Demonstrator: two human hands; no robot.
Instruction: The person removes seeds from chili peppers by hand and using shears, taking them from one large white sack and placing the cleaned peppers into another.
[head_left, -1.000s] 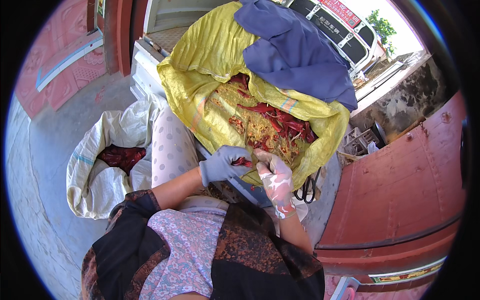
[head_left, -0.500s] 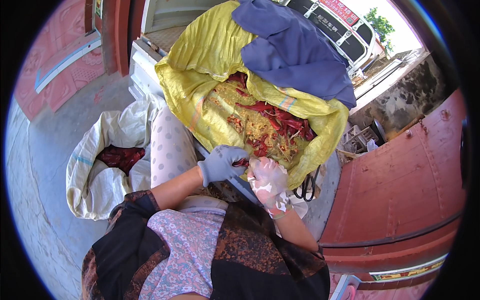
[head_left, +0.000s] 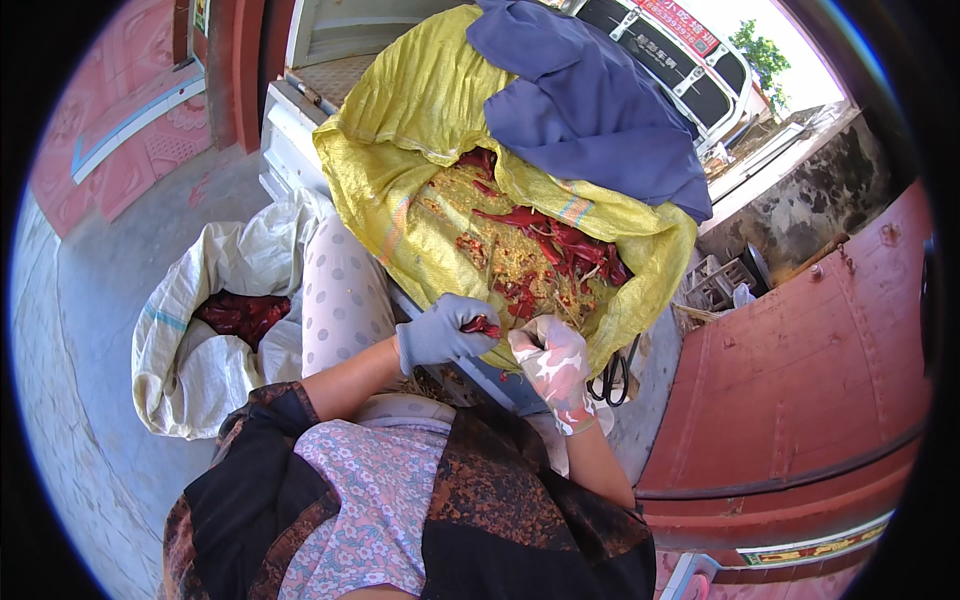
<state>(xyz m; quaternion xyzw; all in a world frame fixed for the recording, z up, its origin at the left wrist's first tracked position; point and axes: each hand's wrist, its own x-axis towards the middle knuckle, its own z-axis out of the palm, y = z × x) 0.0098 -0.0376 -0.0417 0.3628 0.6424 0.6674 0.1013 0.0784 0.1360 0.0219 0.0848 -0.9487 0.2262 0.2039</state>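
Observation:
My left hand (head_left: 440, 332), in a grey glove, is closed round dried red chili peppers (head_left: 483, 326), whose ends poke out past the thumb. Just to its right, a small gap away, my right hand (head_left: 552, 362) wears a pink-and-white camouflage glove. Its fingers are pinched together; whatever they hold is too small to make out. Beyond both hands lies an open yellow woven sack (head_left: 400, 105) with more red chilies (head_left: 575, 248), yellow seeds and stem bits on its inner face. A small red scrap shows below the hands.
Left of my leg, a white woven sack (head_left: 160, 355) holds dark red chilies (head_left: 240, 318). Blue-purple cloth (head_left: 590, 100) covers the yellow sack's far side, on a vehicle's bed. A red metal door (head_left: 790, 370) stands at right, near a black cable loop (head_left: 612, 382).
My right hand has drawn away from the left, slightly right and down, opening a gap between them. The left hand stays nearly in place, its chilies now showing more.

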